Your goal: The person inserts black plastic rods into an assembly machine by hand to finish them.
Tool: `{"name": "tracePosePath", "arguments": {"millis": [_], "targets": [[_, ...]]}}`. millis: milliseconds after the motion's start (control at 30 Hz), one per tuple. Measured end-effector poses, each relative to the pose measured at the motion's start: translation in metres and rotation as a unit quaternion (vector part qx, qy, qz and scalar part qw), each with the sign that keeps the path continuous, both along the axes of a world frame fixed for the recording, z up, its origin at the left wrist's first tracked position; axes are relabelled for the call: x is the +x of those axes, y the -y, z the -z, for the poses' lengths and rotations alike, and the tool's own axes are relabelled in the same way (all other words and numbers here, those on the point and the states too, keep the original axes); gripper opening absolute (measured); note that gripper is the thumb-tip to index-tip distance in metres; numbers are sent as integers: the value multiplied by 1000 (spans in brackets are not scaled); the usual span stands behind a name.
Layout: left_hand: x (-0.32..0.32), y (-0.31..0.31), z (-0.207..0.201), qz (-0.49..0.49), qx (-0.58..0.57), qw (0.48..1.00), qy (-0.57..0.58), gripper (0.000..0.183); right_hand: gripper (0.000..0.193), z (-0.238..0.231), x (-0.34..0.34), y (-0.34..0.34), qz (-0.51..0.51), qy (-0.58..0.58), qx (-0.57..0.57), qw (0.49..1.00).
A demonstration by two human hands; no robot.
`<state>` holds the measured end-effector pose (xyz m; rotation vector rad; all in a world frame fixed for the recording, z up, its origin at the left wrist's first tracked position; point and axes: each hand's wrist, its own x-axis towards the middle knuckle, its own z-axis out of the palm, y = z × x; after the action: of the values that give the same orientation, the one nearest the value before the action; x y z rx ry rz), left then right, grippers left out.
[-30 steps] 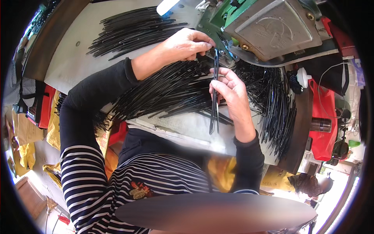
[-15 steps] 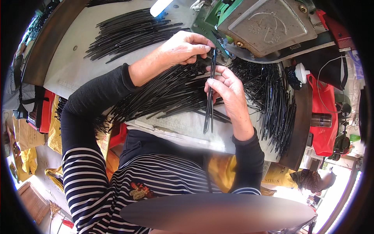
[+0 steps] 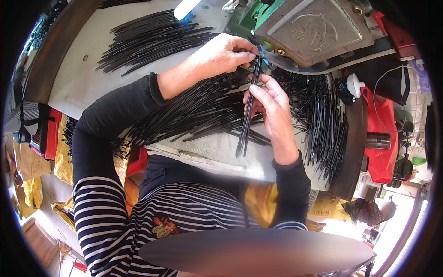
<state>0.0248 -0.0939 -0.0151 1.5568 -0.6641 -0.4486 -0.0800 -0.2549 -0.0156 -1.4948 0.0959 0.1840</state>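
Note:
My left hand (image 3: pixel 222 56) pinches the top end of a slim black umbrella rib (image 3: pixel 245 124) beside the green machine (image 3: pixel 247 21). Lower down, my right hand (image 3: pixel 273 105) grips the same rib between thumb and fingers, and its two thin arms hang down toward me. Blue metal parts of the machine (image 3: pixel 264 51) are right by the rib's upper end, where fingers hide the exact contact. Under both hands lies a wide spread of loose black ribs (image 3: pixel 184 113) on the pale worktable (image 3: pixel 74 87).
Another bundle of ribs (image 3: pixel 147 39) lies at the far left, and a tangled pile (image 3: pixel 323 124) at the right. A heavy grey machine cover (image 3: pixel 318 34) juts over the table's far right. A white lamp (image 3: pixel 186 8) hangs at the back. Red bags (image 3: pixel 380 152) hang beyond the right edge.
My left hand has shifted slightly right, bringing the rib's top closer to the machine's blue parts. The rib's lower end has swung a little left. My right hand keeps its grip.

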Motion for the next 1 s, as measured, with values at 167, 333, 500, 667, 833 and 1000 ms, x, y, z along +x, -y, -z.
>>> {"name": "tracePosePath", "arguments": {"millis": [167, 333, 500, 667, 833, 1000], "targets": [[2, 4, 3, 2, -3, 1000, 23, 28, 30, 0, 2, 0, 0, -4, 14, 1000], [2, 3, 3, -17, -33, 999, -27, 23, 32, 1, 4, 1, -7, -14, 27, 1000], [6, 1, 7, 9, -22, 999, -39, 26, 32, 1, 4, 0, -5, -22, 39, 999], [3, -2, 6, 19, -34, 996, -83, 31, 28, 3, 2, -2, -1, -29, 54, 998], [6, -6, 0, 15, 83, 995, -57, 37, 23, 5, 3, -1, -1, -32, 71, 997], [3, -6, -6, 11, 64, 997, -36, 36, 19, 8, 3, 1, 10, -20, 85, 996]]}}
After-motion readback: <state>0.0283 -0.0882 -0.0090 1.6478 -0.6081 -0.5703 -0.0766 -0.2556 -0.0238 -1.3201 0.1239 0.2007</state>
